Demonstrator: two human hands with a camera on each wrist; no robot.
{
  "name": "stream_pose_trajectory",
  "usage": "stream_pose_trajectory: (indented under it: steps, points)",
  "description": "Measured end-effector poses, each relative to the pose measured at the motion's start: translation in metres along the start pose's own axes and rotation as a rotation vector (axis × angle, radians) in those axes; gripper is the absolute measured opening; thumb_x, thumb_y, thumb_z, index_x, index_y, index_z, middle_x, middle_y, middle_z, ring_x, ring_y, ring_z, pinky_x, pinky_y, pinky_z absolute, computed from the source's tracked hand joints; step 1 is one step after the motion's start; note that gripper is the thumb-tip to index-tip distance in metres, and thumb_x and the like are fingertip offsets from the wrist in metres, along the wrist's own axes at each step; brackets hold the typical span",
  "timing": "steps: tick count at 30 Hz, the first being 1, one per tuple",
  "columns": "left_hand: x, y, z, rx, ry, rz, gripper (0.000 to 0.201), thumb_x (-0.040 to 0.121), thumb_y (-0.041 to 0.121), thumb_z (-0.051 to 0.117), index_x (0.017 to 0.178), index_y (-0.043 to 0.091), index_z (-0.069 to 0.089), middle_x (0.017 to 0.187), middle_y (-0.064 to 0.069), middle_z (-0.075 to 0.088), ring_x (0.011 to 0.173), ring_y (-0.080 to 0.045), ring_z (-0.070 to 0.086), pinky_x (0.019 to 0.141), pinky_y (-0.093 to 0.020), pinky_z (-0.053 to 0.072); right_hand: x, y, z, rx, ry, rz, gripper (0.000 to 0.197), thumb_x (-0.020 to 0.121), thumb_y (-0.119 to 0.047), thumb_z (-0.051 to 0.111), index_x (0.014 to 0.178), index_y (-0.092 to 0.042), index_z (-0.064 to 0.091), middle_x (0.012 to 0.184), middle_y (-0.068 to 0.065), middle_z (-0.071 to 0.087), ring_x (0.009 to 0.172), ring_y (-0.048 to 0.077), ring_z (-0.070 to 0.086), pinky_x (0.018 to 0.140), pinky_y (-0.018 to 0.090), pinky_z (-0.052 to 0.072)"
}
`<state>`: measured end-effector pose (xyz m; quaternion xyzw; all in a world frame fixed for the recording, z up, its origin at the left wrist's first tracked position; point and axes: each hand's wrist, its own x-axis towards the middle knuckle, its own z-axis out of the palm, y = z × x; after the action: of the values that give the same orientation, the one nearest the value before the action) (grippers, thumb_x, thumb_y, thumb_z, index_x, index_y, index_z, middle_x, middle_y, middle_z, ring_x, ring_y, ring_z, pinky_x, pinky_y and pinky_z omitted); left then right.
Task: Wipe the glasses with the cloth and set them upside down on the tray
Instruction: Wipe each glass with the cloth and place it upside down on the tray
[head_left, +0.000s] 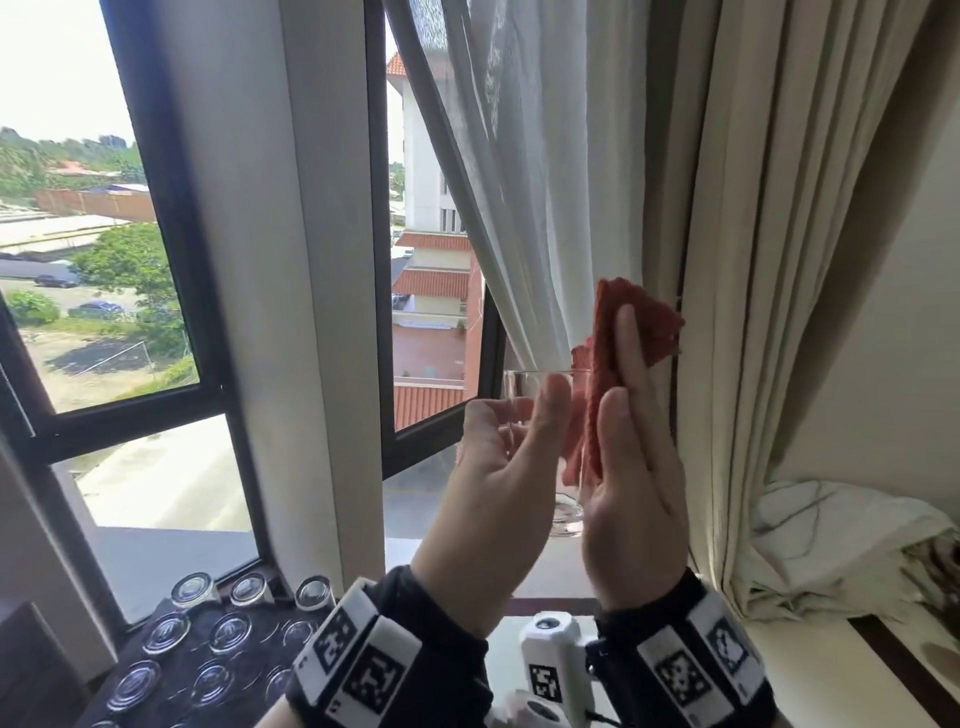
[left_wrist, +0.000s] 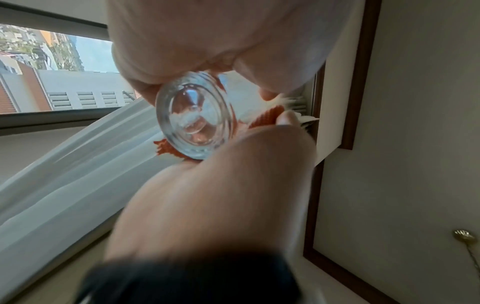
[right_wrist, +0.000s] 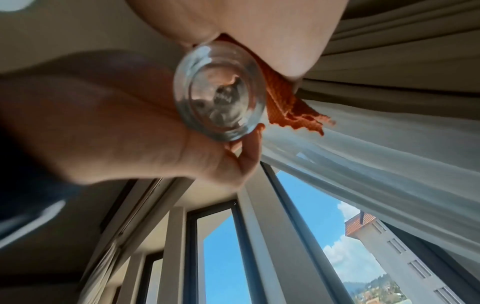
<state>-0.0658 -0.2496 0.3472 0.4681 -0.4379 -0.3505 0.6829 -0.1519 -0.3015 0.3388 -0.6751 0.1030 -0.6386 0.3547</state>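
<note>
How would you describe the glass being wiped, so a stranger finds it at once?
Look in front of the white curtain. There the left hand and right hand hold one glass against a red cloth. It is upright in the air; the other glasses stand upside down on the tray.

Bare left hand and right hand; black wristbands carry white blocks printed with black square marker codes.

A dark tray carries rows of clear glasses standing upside down.
</note>
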Motion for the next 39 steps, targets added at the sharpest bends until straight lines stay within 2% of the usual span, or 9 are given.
stream_pose_trajectory:
  steps: [4,10,14,19,25,27,32,36,39]
  points:
    - [0.007,0.009,-0.011,-0.014,0.013,0.006,0.083,0.084,0.084,0.048,0.122,0.013,0.062,0.097,-0.005,0.07,0.084,-0.005,0.068,0.079,-0.024,0.055,-0.02,-0.003,0.01,-0.013,-0.136,-0.105,0.048,0.106,-0.005,0.03,0.153,-0.015,0.031,0.165,-0.002,0.028,0.152,0.022,0.027,0.121,0.045,0.028]
    - [-0.003,0.015,-0.004,0.034,-0.027,0.074,0.069,0.084,0.066,0.048,0.12,0.007,0.054,0.079,0.016,0.07,0.069,0.005,0.066,0.063,-0.008,0.051,-0.02,0.002,0.006,0.252,0.019,0.287,0.045,0.102,-0.055,0.042,0.143,-0.041,0.051,0.145,0.0,0.057,0.136,0.022,0.053,0.113,0.051,0.04]
    - [-0.002,0.003,0.001,0.064,0.016,0.083,0.066,0.09,0.07,0.047,0.125,0.014,0.057,0.105,-0.002,0.073,0.089,-0.007,0.073,0.077,-0.016,0.056,-0.003,-0.013,0.0,0.189,-0.033,0.025,0.045,0.107,-0.019,0.032,0.151,-0.022,0.037,0.154,-0.012,0.046,0.142,0.011,0.045,0.114,0.028,0.039]
    - [0.01,0.017,-0.008,-0.005,0.023,0.066,0.075,0.081,0.079,0.041,0.124,0.019,0.057,0.099,-0.003,0.073,0.085,0.0,0.073,0.076,-0.019,0.057,-0.031,-0.001,0.004,-0.079,-0.193,-0.171,0.047,0.105,-0.004,0.032,0.151,-0.009,0.031,0.164,-0.006,0.03,0.152,0.021,0.027,0.123,0.037,0.026]
    - [-0.008,0.019,0.005,0.021,-0.063,0.062,0.064,0.089,0.059,0.045,0.125,0.007,0.052,0.073,0.015,0.071,0.066,0.005,0.069,0.06,-0.007,0.051,-0.014,-0.008,-0.004,0.236,-0.034,0.206,0.044,0.106,-0.041,0.034,0.149,-0.036,0.044,0.148,0.0,0.054,0.135,0.02,0.051,0.105,0.04,0.046]
    - [-0.01,0.013,0.008,-0.001,-0.061,0.072,0.065,0.09,0.06,0.046,0.126,0.007,0.055,0.082,0.011,0.075,0.075,0.004,0.072,0.065,-0.009,0.054,-0.004,-0.02,-0.005,0.202,-0.041,0.092,0.044,0.106,-0.027,0.034,0.149,-0.026,0.04,0.145,-0.02,0.054,0.136,0.004,0.049,0.108,0.026,0.044]
    - [0.002,0.023,-0.002,-0.031,0.016,0.011,0.087,0.091,0.086,0.042,0.137,0.014,0.061,0.118,-0.008,0.077,0.111,-0.021,0.074,0.097,-0.039,0.059,-0.027,-0.012,-0.002,-0.037,-0.2,-0.133,0.052,0.103,-0.001,0.036,0.152,-0.016,0.034,0.162,-0.001,0.034,0.149,0.022,0.034,0.119,0.034,0.03]
    - [0.002,0.03,-0.001,0.041,0.014,0.003,0.083,0.07,0.077,0.062,0.127,0.021,0.039,0.072,0.008,0.077,0.072,0.0,0.075,0.059,-0.013,0.056,-0.04,-0.008,0.003,0.122,-0.097,0.085,0.047,0.106,-0.038,0.039,0.153,-0.033,0.039,0.15,0.0,0.051,0.136,0.026,0.052,0.107,0.042,0.048]
    - [-0.006,0.018,0.008,0.093,0.038,0.025,0.081,0.073,0.069,0.075,0.125,0.017,0.041,0.084,-0.006,0.072,0.069,-0.009,0.074,0.064,-0.021,0.06,-0.022,-0.006,-0.005,0.061,-0.044,0.15,0.043,0.105,-0.045,0.037,0.146,-0.042,0.046,0.137,0.003,0.063,0.123,0.024,0.063,0.095,0.047,0.055]
